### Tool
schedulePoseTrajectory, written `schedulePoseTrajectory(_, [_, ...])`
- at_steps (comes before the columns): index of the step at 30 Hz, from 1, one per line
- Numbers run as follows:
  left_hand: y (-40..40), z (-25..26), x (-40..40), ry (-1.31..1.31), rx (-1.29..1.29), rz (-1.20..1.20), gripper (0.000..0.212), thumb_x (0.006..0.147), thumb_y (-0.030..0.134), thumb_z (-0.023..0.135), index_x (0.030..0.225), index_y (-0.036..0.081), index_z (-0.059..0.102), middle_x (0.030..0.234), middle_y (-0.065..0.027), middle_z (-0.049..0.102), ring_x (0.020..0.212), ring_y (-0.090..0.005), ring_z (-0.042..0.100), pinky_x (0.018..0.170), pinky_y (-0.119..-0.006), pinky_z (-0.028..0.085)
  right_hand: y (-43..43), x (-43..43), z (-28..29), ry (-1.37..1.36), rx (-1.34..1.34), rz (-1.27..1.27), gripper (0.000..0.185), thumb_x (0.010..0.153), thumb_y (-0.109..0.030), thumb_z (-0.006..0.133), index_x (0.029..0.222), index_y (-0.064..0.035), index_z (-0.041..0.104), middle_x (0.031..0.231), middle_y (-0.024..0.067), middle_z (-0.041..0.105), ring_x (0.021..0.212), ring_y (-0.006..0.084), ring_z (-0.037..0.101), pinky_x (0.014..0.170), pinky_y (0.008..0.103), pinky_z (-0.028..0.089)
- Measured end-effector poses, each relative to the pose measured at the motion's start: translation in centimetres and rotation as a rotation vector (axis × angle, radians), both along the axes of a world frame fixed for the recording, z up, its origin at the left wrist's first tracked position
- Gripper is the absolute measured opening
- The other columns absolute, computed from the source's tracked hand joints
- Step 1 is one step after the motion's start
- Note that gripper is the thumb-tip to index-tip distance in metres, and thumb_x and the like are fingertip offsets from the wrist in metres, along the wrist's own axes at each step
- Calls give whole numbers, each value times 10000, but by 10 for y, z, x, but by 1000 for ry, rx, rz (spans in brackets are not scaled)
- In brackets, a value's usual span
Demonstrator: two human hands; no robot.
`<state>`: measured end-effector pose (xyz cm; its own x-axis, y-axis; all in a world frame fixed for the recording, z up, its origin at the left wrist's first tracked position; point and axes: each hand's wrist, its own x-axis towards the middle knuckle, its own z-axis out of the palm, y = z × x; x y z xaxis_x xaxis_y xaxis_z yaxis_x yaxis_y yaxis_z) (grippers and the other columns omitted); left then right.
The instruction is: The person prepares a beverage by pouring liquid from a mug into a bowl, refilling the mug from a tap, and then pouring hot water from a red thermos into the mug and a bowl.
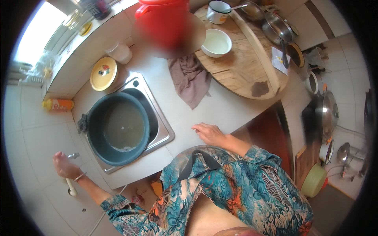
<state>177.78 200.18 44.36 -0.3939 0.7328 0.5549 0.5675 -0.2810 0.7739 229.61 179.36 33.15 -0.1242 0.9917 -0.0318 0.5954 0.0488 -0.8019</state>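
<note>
My left hand point(65, 166), slightly blurred and with a bracelet at the wrist, is at the wall beside a metal tap point(73, 155); whether its fingers grip anything cannot be made out. To its right, a large blue-green plastic basin point(118, 160) with murky water stands over the steel sink point(165, 134). My right hand point(209, 134) hovers by the front edge of the white tiled counter point(183, 124), fingers loosely curled, holding nothing visible. Beyond it lies a crumpled brown cloth point(192, 82).
A round wooden board point(236, 73) carries a white bowl point(217, 44) and an enamel mug point(218, 13). Near the wall are a yellow enamel lid point(103, 73), a plastic cup point(121, 53), an orange bottle point(60, 104) and a red container point(165, 26). A lidded pan point(328, 115) stands right.
</note>
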Motion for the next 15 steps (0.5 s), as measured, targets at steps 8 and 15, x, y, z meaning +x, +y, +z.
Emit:
schedulePoseTrajectory(8, [-3, 5, -3, 694, -56, 230, 255, 905, 199, 510, 1035, -1, 600, 1027, -126, 600, 937, -255, 556, 828, -345, 454, -13, 0, -3, -13, 20, -61, 297, 766, -15, 474, 1058, -28, 530, 890, 147, 598, 788, 322, 598, 688, 404, 493])
schedulePoseTrajectory(15, [17, -27, -27, 803, 36, 190, 272, 915, 185, 448, 1024, -4, 612, 1014, -145, 575, 904, -254, 552, 842, -364, 443, -21, 5, -2, -12, 18, -77, 278, 784, -30, 476, 1056, -32, 533, 909, 143, 600, 807, 326, 598, 700, 403, 494])
